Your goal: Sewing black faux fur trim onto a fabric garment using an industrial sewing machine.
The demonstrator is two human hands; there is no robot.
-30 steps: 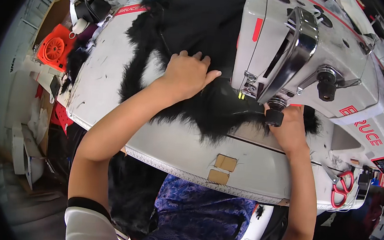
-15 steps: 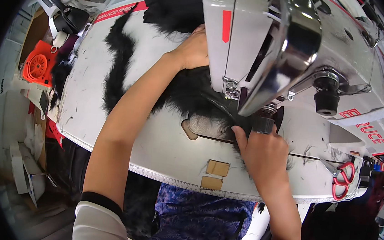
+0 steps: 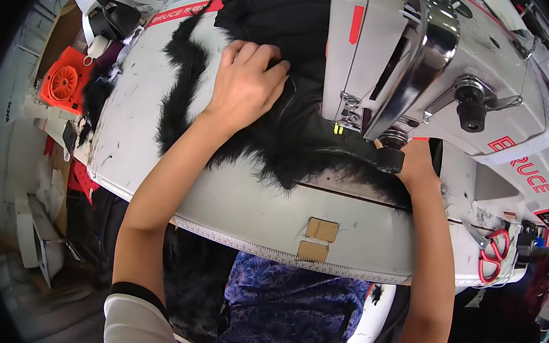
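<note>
A black fabric piece with a furry edge lies on the white table under the head of a sewing machine. My left hand is on this fabric, left of the machine head, its fingers curled and closed on the material. To the right of the needle area, my right hand reaches in behind the machine's black knob. Its fingers are hidden by the machine, so their grip does not show. The fur edge runs between the hands, along the near side of the fabric.
A loose black fur strip lies left of my left hand. Red-handled scissors rest near the table's right edge. A measuring tape follows the front edge. An orange-red fan-like object stands beyond the left edge.
My left hand has come out from behind the machine head, left and toward me. My right hand has moved right and farther in. The fabric has shifted, covering the metal plate's left part.
</note>
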